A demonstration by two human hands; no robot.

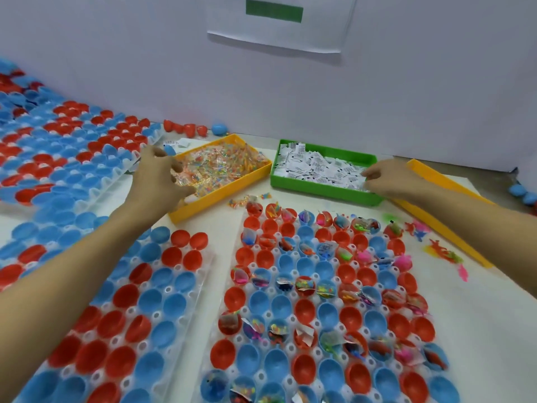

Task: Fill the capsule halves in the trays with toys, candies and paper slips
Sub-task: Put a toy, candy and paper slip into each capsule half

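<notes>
Capsule halves (316,312), red and blue, sit open side up in the clear tray (290,349) nearest the viewer, and that tray serves as the landmark for everything else. Alternate rows in it already hold toys, candy packets and slips, while the rows between them show only bare cups. Just beyond its far left corner stands the yellow bin (232,181) of candy packets (220,161); the left hand (158,178) reaches into it with fingers curled in a claw over the heap, apparently gathering several packets. Beyond the tray's far edge sits the green bin (322,189) of paper slips (319,167), where the right hand (386,180) pinches at the pile near the bin's right end; how many slips it has, I cannot tell. The hands are well apart, each in its own bin. Loose toys (441,251) lie on the table just right of the tray, and a few stray candy packets lie between its far edge and the yellow bin. The main risk, as I judge it, is a loose handful: packets could slip out on the way back and land on the table or in a cup already served. Slips cling together, so two may drop into one half. A forearm sweeping low could also knock the second tray (122,330) to the left.
</notes>
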